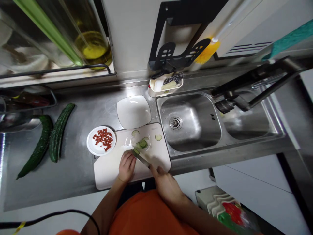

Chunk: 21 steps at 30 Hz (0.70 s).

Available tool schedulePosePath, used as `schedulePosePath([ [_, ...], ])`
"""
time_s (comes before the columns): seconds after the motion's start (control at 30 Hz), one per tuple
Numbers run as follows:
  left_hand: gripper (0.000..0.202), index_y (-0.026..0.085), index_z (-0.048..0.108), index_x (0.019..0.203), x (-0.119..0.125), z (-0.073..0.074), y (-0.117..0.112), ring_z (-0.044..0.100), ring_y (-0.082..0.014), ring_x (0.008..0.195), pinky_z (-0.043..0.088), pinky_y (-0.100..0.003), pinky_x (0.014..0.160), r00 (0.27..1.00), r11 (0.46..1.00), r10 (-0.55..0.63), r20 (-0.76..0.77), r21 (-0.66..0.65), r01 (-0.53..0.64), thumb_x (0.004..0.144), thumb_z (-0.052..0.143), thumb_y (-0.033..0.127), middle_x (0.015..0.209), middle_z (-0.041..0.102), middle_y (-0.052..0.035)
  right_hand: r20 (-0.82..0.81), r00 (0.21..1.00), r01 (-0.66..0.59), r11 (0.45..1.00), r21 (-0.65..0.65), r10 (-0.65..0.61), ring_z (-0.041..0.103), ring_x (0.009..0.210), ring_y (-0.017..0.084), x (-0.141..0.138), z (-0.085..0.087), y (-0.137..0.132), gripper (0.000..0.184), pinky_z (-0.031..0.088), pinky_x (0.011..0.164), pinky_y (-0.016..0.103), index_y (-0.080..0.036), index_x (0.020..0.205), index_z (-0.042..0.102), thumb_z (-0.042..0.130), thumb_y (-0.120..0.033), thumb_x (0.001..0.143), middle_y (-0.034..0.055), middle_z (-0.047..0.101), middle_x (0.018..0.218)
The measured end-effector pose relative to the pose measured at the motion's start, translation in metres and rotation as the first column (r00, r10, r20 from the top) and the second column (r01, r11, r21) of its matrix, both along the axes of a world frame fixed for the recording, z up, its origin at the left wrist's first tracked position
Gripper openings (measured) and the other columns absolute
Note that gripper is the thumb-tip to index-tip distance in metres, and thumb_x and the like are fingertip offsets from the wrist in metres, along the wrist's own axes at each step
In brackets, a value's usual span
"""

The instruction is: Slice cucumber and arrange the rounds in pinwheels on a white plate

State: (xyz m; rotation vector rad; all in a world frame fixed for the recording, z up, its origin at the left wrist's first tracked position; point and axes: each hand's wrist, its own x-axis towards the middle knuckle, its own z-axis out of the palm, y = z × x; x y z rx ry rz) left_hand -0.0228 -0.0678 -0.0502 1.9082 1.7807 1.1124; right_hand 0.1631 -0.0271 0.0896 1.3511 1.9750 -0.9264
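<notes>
A white cutting board [110, 173] lies on the steel counter in front of me. My right hand [166, 184] is closed around the handle of a knife [143, 160], its blade pointing up and to the left. My left hand [127, 165] rests on the board with curled fingers, pressed on a piece of cucumber that is mostly hidden under them. The blade is right beside those fingertips, with a green slice [136, 151] at its tip. Several thin cucumber slices [142, 143] lie beyond the knife, and a single slice [158, 137] sits apart to the right.
A white plate of chopped red bits [102, 141] overlaps the board's left side. Behind the board is a square white plate [134, 112]. Two whole cucumbers [60, 133] lie at left. To the right are a steel sink [195, 120], black faucet [254, 78] and sponge holder [166, 86].
</notes>
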Motion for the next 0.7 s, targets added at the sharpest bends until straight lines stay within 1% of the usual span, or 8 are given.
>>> schedulePosePath([
  [0.3, 0.018, 0.018, 0.063, 0.101, 0.0006, 0.0016, 0.0009, 0.061, -0.0208, 0.099, 0.051, -0.045, 0.091, 1.000, 1.000, 0.003, 0.014, -0.003, -0.003, 0.085, 0.056, 0.015, 0.098, 0.065, -0.0086, 0.001, 1.000, 0.016, 1.000, -0.017, -0.016, 0.066, 0.078, 0.020, 0.0002, 0.0003, 0.0002, 0.057, 0.045, 0.065, 0.026, -0.026, 0.133, 0.044, 0.029, -0.002, 0.084, 0.0106, 0.064, 0.103],
  [0.47, 0.019, 0.018, 0.063, 0.101, 0.0004, 0.0000, -0.0001, 0.060, -0.0208, 0.100, 0.051, -0.045, 0.091, 0.999, 1.000, -0.006, 0.034, -0.001, 0.006, 0.084, 0.057, 0.012, 0.099, 0.064, -0.0086, 0.009, 1.000, -0.004, 1.000, -0.020, 0.005, 0.067, 0.080, 0.022, 0.0001, 0.0001, -0.0001, 0.059, 0.046, 0.064, 0.027, -0.025, 0.136, 0.040, 0.029, -0.002, 0.083, 0.0110, 0.063, 0.105],
  [0.7, 0.017, 0.017, 0.063, 0.101, 0.0002, -0.0009, -0.0002, 0.060, -0.0211, 0.100, 0.051, -0.045, 0.091, 1.000, 1.000, -0.001, 0.031, -0.009, 0.001, 0.085, 0.056, 0.015, 0.099, 0.064, -0.0089, 0.005, 1.000, 0.005, 1.000, -0.019, -0.005, 0.067, 0.080, 0.021, 0.0001, -0.0026, -0.0023, 0.060, 0.045, 0.065, 0.026, -0.026, 0.136, 0.040, 0.030, -0.002, 0.082, 0.0113, 0.062, 0.106],
])
